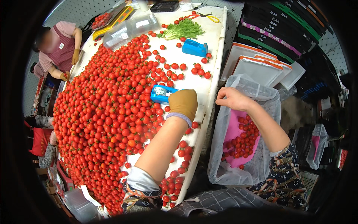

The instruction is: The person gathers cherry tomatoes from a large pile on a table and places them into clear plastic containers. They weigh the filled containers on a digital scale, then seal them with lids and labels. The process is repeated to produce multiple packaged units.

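My left hand (183, 103), in a tan glove, is closed around the near end of a blue tape dispenser (159, 95) on the white table (205, 92). Beside it spreads a large heap of cherry tomatoes (112, 112). My right hand (234, 98) is bare, its fingertips drawn together above the edge of a crate lined with clear plastic (219, 140); whether something small is between them I cannot tell. Inside the crate, cherry tomatoes (246, 137) lie on a pink sheet (233, 123). Another blue tape dispenser (195, 47) stands farther back on the table.
Green leafy stems (183, 29), scissors (205, 16) and clear plastic boxes (131, 29) are at the table's far end. Black crates (268, 28) and white trays with orange rims (258, 70) are stacked at the right. A person (60, 47) works across the table; another person's hands show at the left edge.
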Demonstrator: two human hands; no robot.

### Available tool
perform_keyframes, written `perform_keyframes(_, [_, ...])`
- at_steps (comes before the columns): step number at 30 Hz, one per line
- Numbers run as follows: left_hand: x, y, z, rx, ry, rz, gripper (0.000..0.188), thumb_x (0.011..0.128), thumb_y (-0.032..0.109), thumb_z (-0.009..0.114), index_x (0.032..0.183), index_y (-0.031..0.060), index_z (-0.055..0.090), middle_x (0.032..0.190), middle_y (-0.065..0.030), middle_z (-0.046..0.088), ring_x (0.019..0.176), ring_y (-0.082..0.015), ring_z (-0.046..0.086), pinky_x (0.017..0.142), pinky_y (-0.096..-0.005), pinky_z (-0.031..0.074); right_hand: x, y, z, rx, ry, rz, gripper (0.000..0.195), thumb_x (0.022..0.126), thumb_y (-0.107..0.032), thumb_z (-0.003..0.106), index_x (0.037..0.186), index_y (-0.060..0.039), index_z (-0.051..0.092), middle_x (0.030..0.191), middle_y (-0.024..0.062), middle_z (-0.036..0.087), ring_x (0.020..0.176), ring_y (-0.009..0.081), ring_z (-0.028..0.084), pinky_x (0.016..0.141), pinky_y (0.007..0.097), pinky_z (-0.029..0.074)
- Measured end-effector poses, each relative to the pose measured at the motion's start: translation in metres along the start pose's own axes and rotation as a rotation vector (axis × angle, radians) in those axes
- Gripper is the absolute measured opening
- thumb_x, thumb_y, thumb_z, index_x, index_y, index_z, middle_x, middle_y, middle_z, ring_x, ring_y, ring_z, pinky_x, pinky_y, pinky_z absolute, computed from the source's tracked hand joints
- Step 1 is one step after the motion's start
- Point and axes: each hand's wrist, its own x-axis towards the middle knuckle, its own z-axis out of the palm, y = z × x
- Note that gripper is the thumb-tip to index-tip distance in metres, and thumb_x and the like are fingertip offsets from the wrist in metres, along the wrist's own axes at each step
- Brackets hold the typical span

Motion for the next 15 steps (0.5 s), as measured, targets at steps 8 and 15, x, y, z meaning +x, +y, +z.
perform_keyframes(8, [0.011,0.014,-0.011,0.148,-0.049,-0.02,0.008,0.075,0.011,0.069,0.08,0.0154,0.073,0.083,-0.0068,0.072,0.083,-0.0244,0.07,0.064,-0.0341,0.052,0.0,-0.001,-0.002,0.0,0.016,-0.014,0.023,0.078,-0.021,0.063,0.08,0.0019,0.064,0.087,0.0137,0.059,0.082,0.0237,0.06,0.072,0.0346,0.047])
perform_keyframes(15, [0.01,0.033,0.011,0.315,-0.061,0.019,0.008,0.074,0.017,0.069,0.08,0.0222,0.072,0.08,0.0012,0.07,0.08,-0.0187,0.069,0.06,-0.0345,0.045,0.011,0.008,0.023,-0.201,0.031,-0.053,0.024,0.079,-0.021,0.059,0.083,0.0007,0.067,0.095,0.0164,0.062,0.092,0.0309,0.06,0.08,0.0393,0.048])
